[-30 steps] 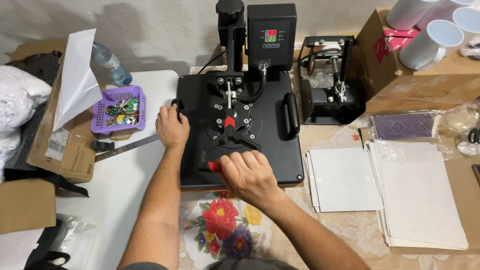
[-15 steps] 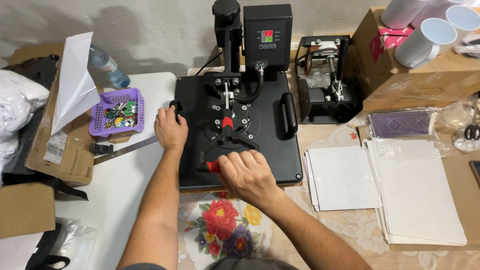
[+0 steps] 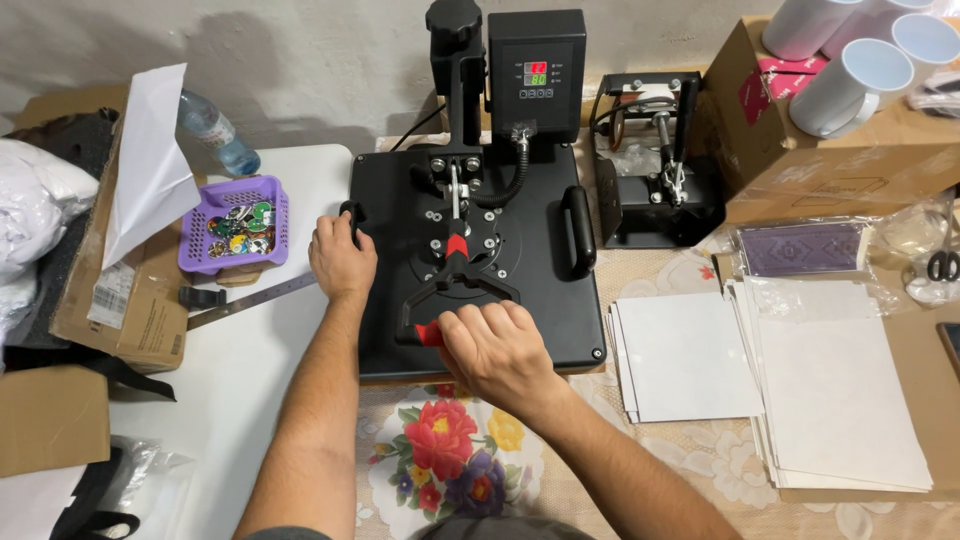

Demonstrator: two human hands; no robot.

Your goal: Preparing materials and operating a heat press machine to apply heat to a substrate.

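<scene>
Right hand point(image 3: 497, 348) fingers closed around heat press point(image 3: 478, 250) lever; left hand point(image 3: 341, 260) grips its left side handle.

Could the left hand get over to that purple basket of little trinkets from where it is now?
Probably yes. The left hand grips the heat press's side handle, and the purple basket sits just beyond it on the white table, with nothing between them.

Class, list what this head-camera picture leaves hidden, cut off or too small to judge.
- Anything under the heat press: head view, its closed black top plate covers it.
- The press lever grip: mostly covered by the right hand.
- The side handle: partly wrapped by the left hand.
- Small items in the purple basket: too small to identify.
- White mugs: cut off by the top edge.
</scene>
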